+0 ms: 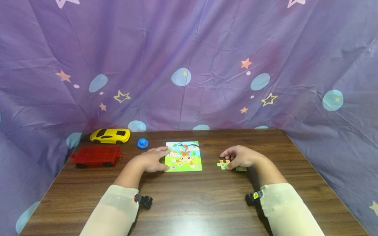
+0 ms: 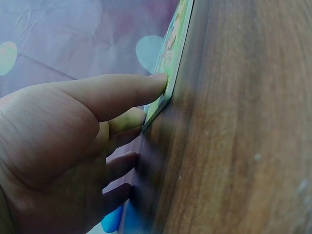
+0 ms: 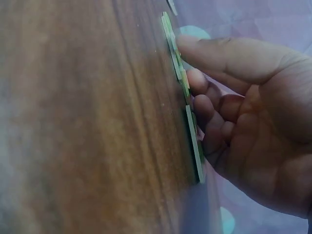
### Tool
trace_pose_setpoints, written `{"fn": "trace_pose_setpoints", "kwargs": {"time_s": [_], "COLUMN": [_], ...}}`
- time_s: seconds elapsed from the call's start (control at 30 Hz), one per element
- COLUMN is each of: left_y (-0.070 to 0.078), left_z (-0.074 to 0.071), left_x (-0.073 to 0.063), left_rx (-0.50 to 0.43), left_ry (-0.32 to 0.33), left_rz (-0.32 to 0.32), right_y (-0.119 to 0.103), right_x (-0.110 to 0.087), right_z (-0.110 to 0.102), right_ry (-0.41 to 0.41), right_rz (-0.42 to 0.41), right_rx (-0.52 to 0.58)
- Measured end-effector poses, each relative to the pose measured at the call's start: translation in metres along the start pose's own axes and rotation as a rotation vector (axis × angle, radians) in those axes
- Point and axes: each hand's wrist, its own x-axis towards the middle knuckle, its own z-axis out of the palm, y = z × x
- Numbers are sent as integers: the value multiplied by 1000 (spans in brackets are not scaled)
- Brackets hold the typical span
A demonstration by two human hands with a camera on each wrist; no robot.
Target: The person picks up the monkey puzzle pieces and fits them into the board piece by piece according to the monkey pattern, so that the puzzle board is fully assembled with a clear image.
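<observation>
A square picture board [image 1: 183, 164] with a cartoon monkey lies mid-table. My left hand [image 1: 153, 160] rests at its left side, fingers extended and spread; the thumb [image 2: 156, 84] touches the near-left corner and the fingertips reach the left edge. To the board's right, my right hand [image 1: 242, 156] grips a green jigsaw puzzle piece [image 1: 222, 165] low over the table, thumb on its face and the other fingers curled beside it. Another puzzle piece [image 1: 241, 169] lies under this hand, partly hidden; its thin edge [image 3: 194, 146] shows in the right wrist view.
At the back left stand a yellow toy car [image 1: 110, 135] and a red toy wagon [image 1: 95, 155] with black wheels. A small round blue toy [image 1: 142, 143] sits between them and the board. Purple cloth [image 1: 189, 108] with stars hangs behind the wooden table [image 1: 189, 196].
</observation>
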Motion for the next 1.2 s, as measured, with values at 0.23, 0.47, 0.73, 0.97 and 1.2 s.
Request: {"fn": "trace_pose_setpoints", "kwargs": {"time_s": [0.23, 0.47, 0.73, 0.97, 1.2], "left_y": [1, 0, 0, 0, -1], "left_z": [-2, -1, -2, -2, -2], "left_x": [-1, -1, -2, -1, 0], "left_rx": [-7, -15, -16, -10, -8], "left_ry": [-6, -5, -1, 1, 0], "left_rz": [3, 1, -5, -1, -3], "right_y": [-6, -10, -12, -12, -14], "right_x": [0, -1, -2, 0, -1], "right_z": [0, 1, 1, 4, 5], "right_ry": [-16, 21, 95, 47, 20], "right_rz": [23, 6, -25, -10, -2], "right_rx": [-42, -79, -98, -112, -86]}}
